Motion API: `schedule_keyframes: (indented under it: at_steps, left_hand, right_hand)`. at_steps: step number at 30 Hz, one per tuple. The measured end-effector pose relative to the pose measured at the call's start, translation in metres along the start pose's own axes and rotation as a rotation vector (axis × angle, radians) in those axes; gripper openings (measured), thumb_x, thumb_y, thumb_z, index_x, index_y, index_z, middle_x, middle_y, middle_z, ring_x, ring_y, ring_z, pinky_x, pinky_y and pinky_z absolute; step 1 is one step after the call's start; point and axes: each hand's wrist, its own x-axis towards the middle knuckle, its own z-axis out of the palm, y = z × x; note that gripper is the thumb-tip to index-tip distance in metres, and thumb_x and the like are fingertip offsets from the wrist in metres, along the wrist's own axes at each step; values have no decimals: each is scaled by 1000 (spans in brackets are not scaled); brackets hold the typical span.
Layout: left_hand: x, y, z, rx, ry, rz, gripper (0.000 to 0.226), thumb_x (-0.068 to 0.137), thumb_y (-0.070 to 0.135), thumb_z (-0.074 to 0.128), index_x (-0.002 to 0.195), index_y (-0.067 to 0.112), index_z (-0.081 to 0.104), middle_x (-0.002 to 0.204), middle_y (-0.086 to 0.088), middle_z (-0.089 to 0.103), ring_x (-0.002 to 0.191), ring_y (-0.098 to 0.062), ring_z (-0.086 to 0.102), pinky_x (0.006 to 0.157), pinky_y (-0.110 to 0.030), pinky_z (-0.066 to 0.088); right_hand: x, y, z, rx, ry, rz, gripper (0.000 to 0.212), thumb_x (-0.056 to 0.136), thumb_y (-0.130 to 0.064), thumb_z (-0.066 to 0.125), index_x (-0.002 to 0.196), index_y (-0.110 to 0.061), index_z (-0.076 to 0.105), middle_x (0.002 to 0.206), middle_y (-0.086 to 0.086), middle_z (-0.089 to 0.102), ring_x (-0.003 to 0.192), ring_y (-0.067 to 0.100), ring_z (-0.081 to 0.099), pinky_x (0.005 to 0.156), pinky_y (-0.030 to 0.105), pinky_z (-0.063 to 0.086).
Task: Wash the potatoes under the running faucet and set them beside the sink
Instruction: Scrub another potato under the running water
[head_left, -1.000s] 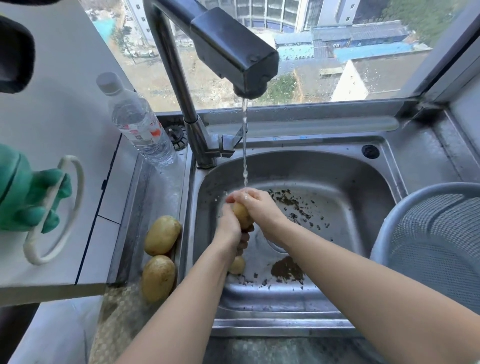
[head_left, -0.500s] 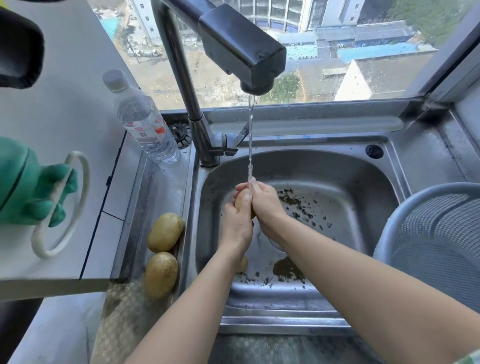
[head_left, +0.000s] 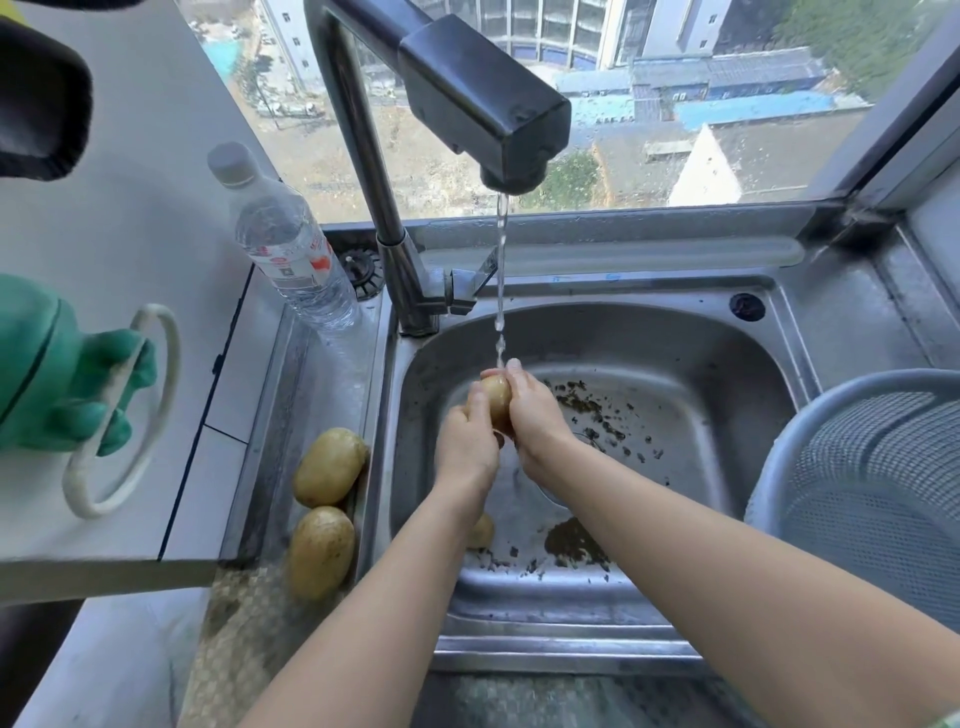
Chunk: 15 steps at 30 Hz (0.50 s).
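A thin stream of water falls from the dark faucet (head_left: 498, 119) into the steel sink (head_left: 727, 353). Under the stream, a small yellow potato (head_left: 496, 397) is held between both hands. My left hand (head_left: 465, 447) grips it from the left and below, my right hand (head_left: 535, 410) wraps it from the right. Another small potato (head_left: 480, 531) lies on the sink floor, partly hidden by my left forearm. Two larger potatoes (head_left: 330, 467) (head_left: 321, 552) lie on the ledge left of the sink.
Dark dirt flecks (head_left: 574, 543) are scattered over the sink floor. A plastic water bottle (head_left: 288, 244) stands at the back left by the faucet base. A grey mesh colander (head_left: 878, 493) sits at the sink's right. A green glove (head_left: 62, 379) hangs at the left.
Both hands lifted the potato slightly toward the stream and kept rubbing it; the view shifted a little. The other potatoes have not moved.
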Motion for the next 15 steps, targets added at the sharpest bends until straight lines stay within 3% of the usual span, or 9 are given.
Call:
schedule_keyframes:
  at_steps: [2,5,9,11,12,15]
  left_hand:
    - [4,-2,-6,-14,53,-29,57,102,45,25,75,7,58,55,-3,50,47,-16,42,48,-27,33]
    - [4,1,-8,-91,71,-63,53,104,38,26,81,3,58,53,-4,50,42,-15,39,41,-23,32]
    - [-2,2,-3,-31,88,9,57,104,39,29,77,2,64,52,-6,58,41,-17,47,45,-24,38]
    - [-7,3,0,-32,14,34,64,100,53,28,83,7,68,59,-8,62,43,-16,51,41,-22,40]
    - [-10,5,1,-41,-24,16,68,97,60,27,89,7,69,64,-9,63,44,-15,52,38,-20,40]
    - [-7,5,-3,-118,-14,-69,68,97,61,27,100,6,66,64,-3,51,47,-12,44,36,-16,33]
  right_hand:
    - [0,2,-3,-7,-72,-28,19,97,-27,49,104,-15,62,100,7,60,92,21,58,82,37,53]
    - [-1,6,-6,-49,-104,-94,13,90,-28,61,101,-22,62,109,11,60,98,23,58,91,43,54]
    - [-6,1,0,-67,-10,-158,14,91,-37,61,91,-23,61,91,6,60,71,17,56,52,24,50]
    - [-8,-1,6,-78,-3,-170,23,93,-41,55,97,-20,65,81,-2,59,63,12,53,43,18,43]
    - [-9,-3,8,-79,-23,-160,29,95,-42,51,100,-19,67,82,-4,61,67,12,56,48,20,45]
    - [-8,-6,8,-32,-131,-113,31,102,-30,39,118,-19,64,109,4,69,95,18,62,74,27,52]
